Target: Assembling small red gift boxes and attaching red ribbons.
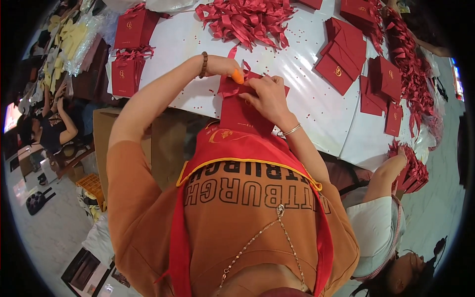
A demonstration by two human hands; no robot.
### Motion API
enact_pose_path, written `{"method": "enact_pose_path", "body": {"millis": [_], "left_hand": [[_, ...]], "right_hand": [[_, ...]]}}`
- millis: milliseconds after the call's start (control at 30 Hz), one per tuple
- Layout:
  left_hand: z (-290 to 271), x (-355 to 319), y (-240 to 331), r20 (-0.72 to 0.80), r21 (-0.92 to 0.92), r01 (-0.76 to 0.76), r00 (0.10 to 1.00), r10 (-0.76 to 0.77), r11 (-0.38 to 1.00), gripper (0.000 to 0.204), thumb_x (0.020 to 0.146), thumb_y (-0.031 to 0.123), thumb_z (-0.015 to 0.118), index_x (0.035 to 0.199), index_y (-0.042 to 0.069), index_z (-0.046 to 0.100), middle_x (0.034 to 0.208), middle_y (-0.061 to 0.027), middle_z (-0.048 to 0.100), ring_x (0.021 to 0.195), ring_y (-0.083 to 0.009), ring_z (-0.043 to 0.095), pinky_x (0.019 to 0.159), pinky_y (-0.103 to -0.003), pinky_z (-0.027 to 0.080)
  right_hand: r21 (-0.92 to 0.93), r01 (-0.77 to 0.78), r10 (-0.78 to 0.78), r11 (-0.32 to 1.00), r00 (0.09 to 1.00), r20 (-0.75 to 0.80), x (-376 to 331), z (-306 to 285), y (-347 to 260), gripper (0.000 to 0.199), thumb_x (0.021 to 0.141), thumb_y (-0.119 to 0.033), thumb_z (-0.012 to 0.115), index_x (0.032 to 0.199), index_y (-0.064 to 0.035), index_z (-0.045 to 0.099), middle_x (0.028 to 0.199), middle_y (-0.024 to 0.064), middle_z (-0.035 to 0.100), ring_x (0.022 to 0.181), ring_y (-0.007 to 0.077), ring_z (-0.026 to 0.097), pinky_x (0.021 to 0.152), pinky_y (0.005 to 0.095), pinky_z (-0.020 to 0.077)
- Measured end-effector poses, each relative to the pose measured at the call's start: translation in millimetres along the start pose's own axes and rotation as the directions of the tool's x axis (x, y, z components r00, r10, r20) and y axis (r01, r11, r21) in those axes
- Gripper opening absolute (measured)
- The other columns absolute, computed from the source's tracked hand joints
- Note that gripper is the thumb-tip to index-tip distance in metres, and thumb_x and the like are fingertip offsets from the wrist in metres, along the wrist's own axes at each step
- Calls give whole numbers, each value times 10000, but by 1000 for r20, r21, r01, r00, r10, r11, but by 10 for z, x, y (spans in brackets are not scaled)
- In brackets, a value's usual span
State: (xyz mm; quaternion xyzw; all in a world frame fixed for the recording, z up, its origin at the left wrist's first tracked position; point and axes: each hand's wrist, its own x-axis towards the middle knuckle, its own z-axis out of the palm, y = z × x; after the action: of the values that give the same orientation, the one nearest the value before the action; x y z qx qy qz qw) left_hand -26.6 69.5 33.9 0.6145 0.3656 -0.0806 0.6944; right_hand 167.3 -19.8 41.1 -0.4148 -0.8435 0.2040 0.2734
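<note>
A red paper gift bag (242, 113) with gold print lies at the table's near edge, against the front of my red apron. My left hand (221, 66) is closed at the bag's upper part, pinching a red satin ribbon (229, 88); an orange cover sits on one of its fingers. From the other side my right hand (269, 99) grips the bag near its top, thumb and forefinger close to the ribbon. The fingertips of both hands partly hide the spot where ribbon and bag meet.
A big heap of loose red ribbons (247, 20) lies beyond my hands on the white table (193, 96). Finished-looking bags (129, 76) stand at left; stacked bags (341, 59) lie at right. Tiny red dots are scattered about. A co-worker's arm (388, 173) reaches in at right.
</note>
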Motion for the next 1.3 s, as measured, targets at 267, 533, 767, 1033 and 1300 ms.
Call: {"method": "enact_pose_path", "body": {"millis": [267, 533, 767, 1033, 1300], "left_hand": [[18, 289, -246, -219, 122, 31, 976, -4, 992, 141, 751, 152, 563, 731, 29, 629, 745, -2, 562, 702, -104, 487, 647, -249, 385], [-341, 382, -465, -902, 112, 211, 432, 10, 971, 318, 809, 348, 574, 858, 40, 638, 771, -95, 633, 681, -180, 584, 626, -309, 448], [-190, 575, -698, -898, 391, 377, 358, 257, 840, 327, 758, 357, 608, 747, 33, 560, 818, -153, 600, 805, -320, 574, 687, -389, 446], [174, 220, 58, -650, -190, -294, 753, 104, 937, 71, 800, 42, 539, 868, 28, 555, 635, -34, 568, 535, -78, 530, 461, -207, 423], [373, 232, -17, -499, -87, -36, 866, -12, 996, 117, 780, 7, 526, 862, -16, 605, 655, -50, 588, 495, -84, 537, 445, -214, 435]], "right_hand": [[62, -107, 98, 992, 986, 133, 58, -21, 10, 171, 745, -236, 636, 869, -122, 608, 653, 55, 581, 659, 218, 552, 671, 357, 347], [28, -312, 300, 950, 931, 208, 48, 79, 211, 231, 738, -280, 633, 889, -106, 615, 717, 91, 623, 669, 281, 595, 598, 392, 448], [34, -341, 323, 939, 915, 242, 56, 187, 321, 275, 743, -302, 629, 934, -105, 618, 718, 105, 622, 667, 287, 595, 602, 394, 456], [90, -350, 323, 933, 919, 228, 26, 181, 383, 287, 727, -297, 642, 931, -96, 615, 694, 125, 615, 672, 293, 595, 606, 392, 447], [-169, -137, 134, 976, 991, -31, -141, -126, 345, 300, 677, -272, 698, 901, -87, 624, 869, 101, 518, 754, 270, 549, 649, 370, 442]]}}
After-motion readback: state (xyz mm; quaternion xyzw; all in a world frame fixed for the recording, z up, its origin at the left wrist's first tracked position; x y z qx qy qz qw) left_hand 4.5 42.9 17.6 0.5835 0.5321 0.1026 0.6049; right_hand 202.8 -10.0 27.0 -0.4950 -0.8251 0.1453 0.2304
